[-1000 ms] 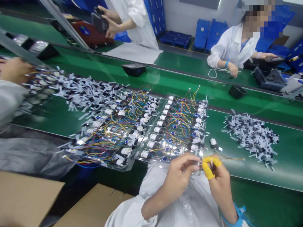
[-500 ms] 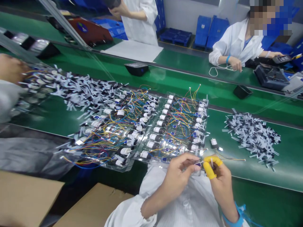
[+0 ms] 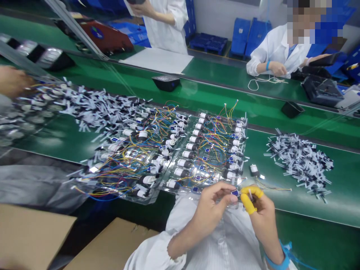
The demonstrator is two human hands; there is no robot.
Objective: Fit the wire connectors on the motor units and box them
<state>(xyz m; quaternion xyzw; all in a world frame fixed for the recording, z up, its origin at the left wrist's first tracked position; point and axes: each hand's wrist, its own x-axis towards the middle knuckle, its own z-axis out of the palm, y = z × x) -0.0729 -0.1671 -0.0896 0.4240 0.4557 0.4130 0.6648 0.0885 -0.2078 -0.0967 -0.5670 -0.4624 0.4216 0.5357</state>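
My left hand (image 3: 214, 207) pinches a tiny blue-faced part (image 3: 235, 192) between thumb and fingers, close to my chest at the front edge of the green belt. My right hand (image 3: 260, 210), with yellow finger cots on thumb and forefinger, pinches a thin white strip (image 3: 250, 194) against the same part. Just beyond my hands lies a clear plastic tray (image 3: 209, 150) of small white-and-black motors with coloured wires. A loose motor (image 3: 254, 170) with a thin wire sits on the belt right of the tray.
A second clear tray (image 3: 132, 157) of wired motors lies to the left. Heaps of white-and-black strips lie at right (image 3: 300, 161) and far left (image 3: 95, 107). Cardboard boxes (image 3: 33, 232) stand at bottom left. Other people in white coats work across the belt; a neighbour's hand (image 3: 12, 80) shows at left.
My hands have stayed in place, turning the small part slightly so its blue face shows. The person across at right has pulled their hand back. The view has shifted a little.
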